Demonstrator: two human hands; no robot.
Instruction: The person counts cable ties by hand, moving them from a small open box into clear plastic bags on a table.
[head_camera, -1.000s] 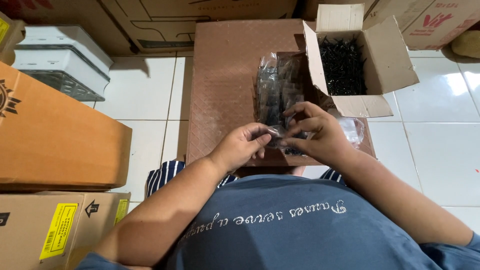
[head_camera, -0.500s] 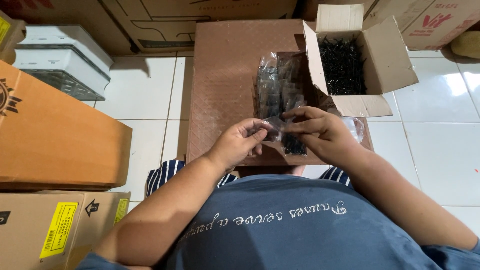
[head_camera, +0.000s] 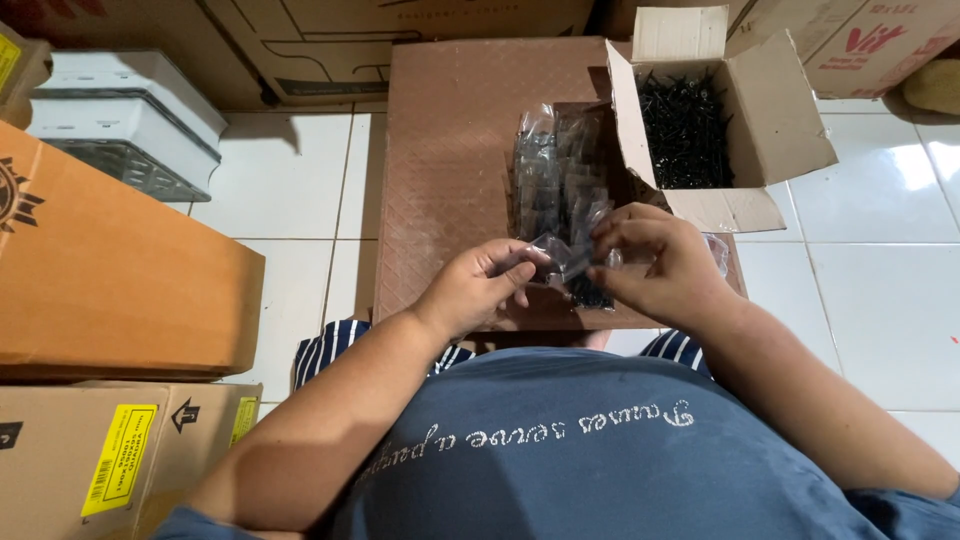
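Both my hands meet over the near edge of a brown low table (head_camera: 450, 150). My left hand (head_camera: 478, 290) and my right hand (head_camera: 655, 258) together pinch a small clear plastic bag (head_camera: 570, 262) with dark screws in its bottom. Just beyond them lies a pile of filled clear bags (head_camera: 555, 180). An open cardboard box of black screws (head_camera: 685, 125) stands on the table's far right corner, beyond my right hand.
A large orange-brown carton (head_camera: 110, 290) and a carton with a yellow label (head_camera: 110, 460) stand at the left. A white plastic case (head_camera: 125, 120) sits at the far left. More cartons (head_camera: 400, 30) line the back. White tiled floor (head_camera: 880, 280) surrounds the table.
My hands have kept working the small bag at the same spot; the fingers have shifted slightly and the bag hangs a bit lower between them.
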